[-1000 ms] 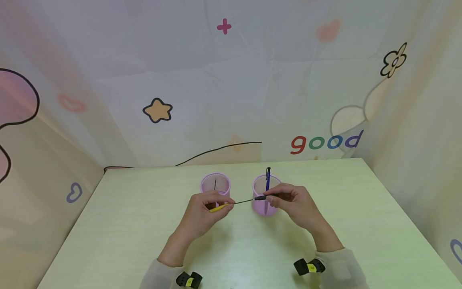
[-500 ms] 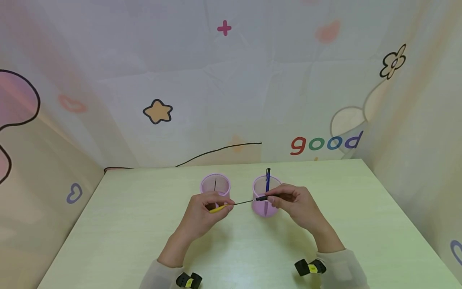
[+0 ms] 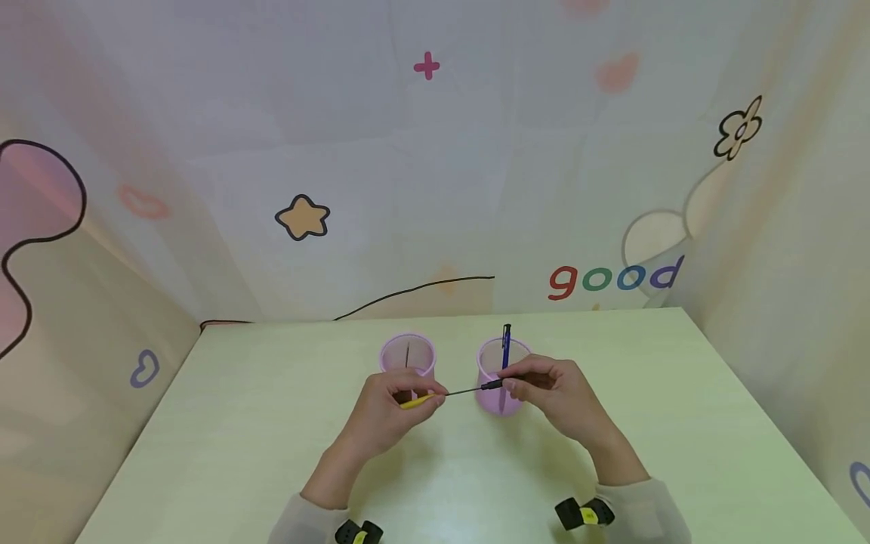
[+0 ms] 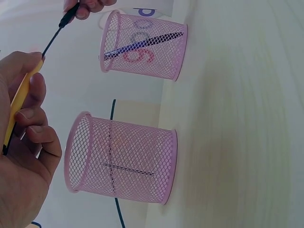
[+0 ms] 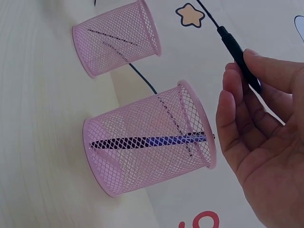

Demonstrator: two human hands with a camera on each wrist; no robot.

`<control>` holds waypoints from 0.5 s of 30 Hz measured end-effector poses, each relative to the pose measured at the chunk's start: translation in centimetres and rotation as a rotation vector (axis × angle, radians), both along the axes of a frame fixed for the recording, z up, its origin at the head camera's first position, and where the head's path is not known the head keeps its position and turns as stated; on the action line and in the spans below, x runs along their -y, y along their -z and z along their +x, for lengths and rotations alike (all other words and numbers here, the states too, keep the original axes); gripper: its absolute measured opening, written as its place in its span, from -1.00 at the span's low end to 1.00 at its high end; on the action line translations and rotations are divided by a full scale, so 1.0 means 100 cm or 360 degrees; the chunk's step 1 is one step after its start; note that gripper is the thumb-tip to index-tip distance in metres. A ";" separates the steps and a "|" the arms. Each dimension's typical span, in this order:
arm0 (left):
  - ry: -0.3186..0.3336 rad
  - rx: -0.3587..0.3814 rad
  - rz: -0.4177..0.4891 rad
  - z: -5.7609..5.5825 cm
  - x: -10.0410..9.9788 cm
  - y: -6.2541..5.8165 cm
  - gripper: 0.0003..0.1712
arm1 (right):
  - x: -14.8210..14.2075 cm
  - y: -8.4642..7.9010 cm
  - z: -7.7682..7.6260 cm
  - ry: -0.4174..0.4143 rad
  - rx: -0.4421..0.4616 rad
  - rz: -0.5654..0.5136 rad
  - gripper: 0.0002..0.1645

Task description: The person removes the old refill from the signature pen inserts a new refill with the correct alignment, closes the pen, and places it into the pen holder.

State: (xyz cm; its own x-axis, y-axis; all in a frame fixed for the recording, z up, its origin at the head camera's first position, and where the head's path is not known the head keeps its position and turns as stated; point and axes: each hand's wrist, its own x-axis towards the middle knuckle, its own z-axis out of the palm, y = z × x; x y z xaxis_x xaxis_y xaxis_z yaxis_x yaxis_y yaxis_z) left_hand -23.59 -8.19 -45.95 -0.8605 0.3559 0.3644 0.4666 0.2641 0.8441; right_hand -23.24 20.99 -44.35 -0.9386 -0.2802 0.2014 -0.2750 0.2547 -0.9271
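Observation:
In the head view my left hand [image 3: 390, 412] pinches a yellow pen barrel [image 3: 416, 401] between thumb and fingertips. A thin dark refill [image 3: 464, 391] runs from that barrel's end across to a black pen section [image 3: 492, 384]. My right hand [image 3: 550, 393] pinches this black section, whose ribbed end shows in the right wrist view. Both hands are raised in front of two pink mesh pen cups. The left cup [image 4: 137, 142] has a thin dark rod [image 3: 407, 353] in it. A blue pen [image 3: 506, 344] stands in the right cup [image 5: 128, 118].
Both cups stand upright side by side on a pale wood-look table [image 3: 272, 423]. Behind the table's far edge hangs a patterned curtain [image 3: 381, 181], with more of it at the left and right sides. Black devices [image 3: 584, 514] are strapped at both sleeves.
The head view has tilted so that the scene sits slightly lower. Both hands keep their hold, with the refill still bridging the yellow barrel and the black section.

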 end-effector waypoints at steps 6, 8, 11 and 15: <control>0.0016 -0.0002 -0.0043 -0.001 -0.001 0.000 -0.85 | 0.000 -0.003 0.002 0.0002 -0.0001 0.0014 -0.77; 0.0022 0.0008 -0.0055 -0.001 -0.002 0.000 -0.85 | -0.001 -0.003 0.003 0.0000 0.0006 0.0008 -0.75; 0.0021 0.0023 -0.0092 0.000 -0.002 -0.002 -0.87 | 0.000 -0.002 0.004 0.0000 0.0006 0.0004 -0.78; 0.0011 0.0030 -0.0170 0.000 -0.002 -0.004 -0.83 | 0.000 -0.001 0.004 -0.0002 0.0002 -0.0007 -0.80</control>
State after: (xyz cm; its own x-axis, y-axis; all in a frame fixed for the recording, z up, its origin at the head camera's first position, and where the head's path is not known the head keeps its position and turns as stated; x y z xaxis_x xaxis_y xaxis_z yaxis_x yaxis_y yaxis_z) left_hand -23.55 -8.01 -45.58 -0.8643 0.3978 0.3079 0.4531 0.3497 0.8200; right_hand -22.85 20.98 -44.25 -0.9385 -0.2804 0.2013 -0.2740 0.2506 -0.9285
